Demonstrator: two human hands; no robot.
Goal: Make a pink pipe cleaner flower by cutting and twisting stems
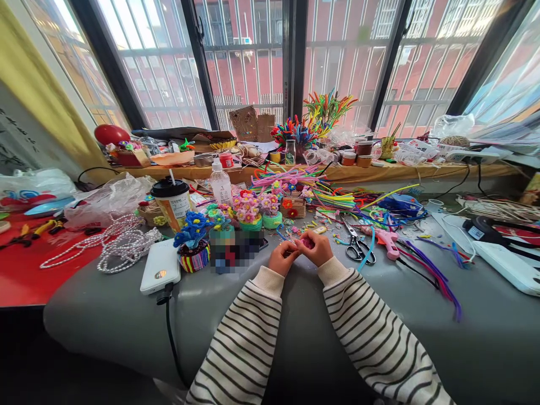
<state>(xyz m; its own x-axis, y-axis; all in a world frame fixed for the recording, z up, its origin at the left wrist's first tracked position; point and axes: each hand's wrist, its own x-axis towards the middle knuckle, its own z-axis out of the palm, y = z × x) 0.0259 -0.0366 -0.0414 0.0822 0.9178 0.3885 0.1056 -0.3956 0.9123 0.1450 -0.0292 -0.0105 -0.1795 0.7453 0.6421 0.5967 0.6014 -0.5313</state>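
Both hands meet over the grey table in front of me. My right hand [319, 248] is closed round a small pink fuzzy piece [307, 242], mostly hidden by its fingers. The fingers of my left hand [282, 257] are pinched together against the right fingertips; what they hold is too small to tell. Just beyond the left hand a blue pipe cleaner [280, 229] sticks up. To the right of my right hand lie black-handled scissors [358, 246] and a pink hot glue gun [388, 243]. Small coloured scraps [295, 229] are scattered behind the hands.
Small pots of pipe-cleaner flowers [246, 209] stand at left, near a lidded cup [171, 203], a white power bank [161, 266] with a cable, and bead strings [126, 247]. Loose pipe cleaners [291, 179] pile up behind. Purple pipe cleaners [439, 275] lie right. A crowded windowsill [236, 173] borders the back.
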